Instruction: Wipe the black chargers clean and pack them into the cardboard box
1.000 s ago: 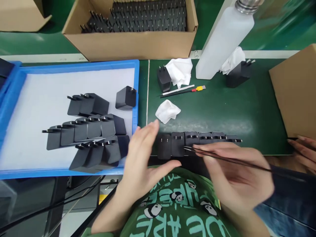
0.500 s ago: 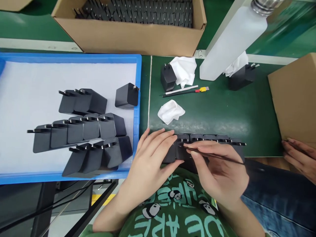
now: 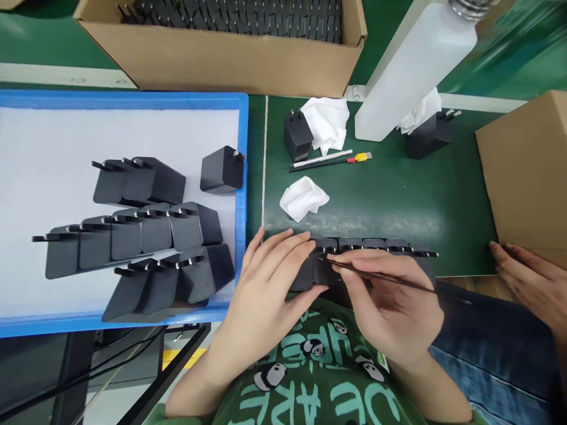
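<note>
A row of black plug adapters (image 3: 326, 273) stands at the table's near edge, with metal prongs on their upper side. My left hand (image 3: 271, 277) wraps the left end of this row, fingers across the back and thumb along the front. Between the thumb and fingers of my right hand (image 3: 394, 301) is a thin dark pointed tool (image 3: 398, 283), held like a pen. Its tip meets the prong area of an adapter near my left fingertips. The right part of the row is partly hidden behind my right hand.
Left lies a blue-rimmed tray (image 3: 243, 218) with several adapters (image 3: 126, 236). A carton (image 3: 221, 59) full of adapters stands behind. Wipes (image 3: 304, 198), a silver pen-like stick (image 3: 323, 159), a white bottle (image 3: 416, 71) and another carton (image 3: 527, 177) are around. A co-worker's hand (image 3: 531, 277) is at right.
The view has shifted slightly, and the co-worker's hand at right reaches further into it. My two hands keep almost the same pose on the row and the tool.
</note>
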The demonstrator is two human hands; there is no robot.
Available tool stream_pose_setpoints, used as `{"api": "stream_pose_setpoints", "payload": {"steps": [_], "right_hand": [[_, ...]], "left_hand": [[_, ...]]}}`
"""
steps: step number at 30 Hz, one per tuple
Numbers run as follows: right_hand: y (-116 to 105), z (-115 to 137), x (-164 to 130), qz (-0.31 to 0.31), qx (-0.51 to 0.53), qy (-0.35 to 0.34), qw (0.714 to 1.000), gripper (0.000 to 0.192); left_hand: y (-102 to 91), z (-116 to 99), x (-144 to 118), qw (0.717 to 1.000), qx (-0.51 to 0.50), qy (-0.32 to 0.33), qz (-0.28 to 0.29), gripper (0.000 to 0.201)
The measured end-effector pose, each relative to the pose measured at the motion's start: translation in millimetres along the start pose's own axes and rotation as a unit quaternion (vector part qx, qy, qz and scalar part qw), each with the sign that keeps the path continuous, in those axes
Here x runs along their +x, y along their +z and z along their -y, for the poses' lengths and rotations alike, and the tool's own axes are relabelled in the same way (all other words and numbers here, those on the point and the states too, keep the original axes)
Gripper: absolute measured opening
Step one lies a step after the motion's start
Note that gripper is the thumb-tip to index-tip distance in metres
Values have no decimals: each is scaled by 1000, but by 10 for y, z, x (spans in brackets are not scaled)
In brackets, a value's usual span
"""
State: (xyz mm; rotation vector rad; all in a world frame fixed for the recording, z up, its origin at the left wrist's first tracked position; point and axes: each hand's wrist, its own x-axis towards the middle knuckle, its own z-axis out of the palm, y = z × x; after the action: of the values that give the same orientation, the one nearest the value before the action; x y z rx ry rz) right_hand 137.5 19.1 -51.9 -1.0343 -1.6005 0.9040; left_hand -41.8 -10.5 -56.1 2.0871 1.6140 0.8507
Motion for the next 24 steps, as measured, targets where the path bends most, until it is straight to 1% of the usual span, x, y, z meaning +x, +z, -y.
{"api": "stream_pose_setpoints", "payload": {"steps": [7,13,24], "right_hand": [[-5,-20,-5,13,14,3,1000,36],[-2,-21,-12,20,28,25,999,33],[-12,-21,-20,24,28,24,999,33]], "left_hand": [[10,6,-9,1000,7,0,0,45],[5,8,-17,1000,12,1,-3,44],[16,14,-16,1000,11,-4,5,45]]}}
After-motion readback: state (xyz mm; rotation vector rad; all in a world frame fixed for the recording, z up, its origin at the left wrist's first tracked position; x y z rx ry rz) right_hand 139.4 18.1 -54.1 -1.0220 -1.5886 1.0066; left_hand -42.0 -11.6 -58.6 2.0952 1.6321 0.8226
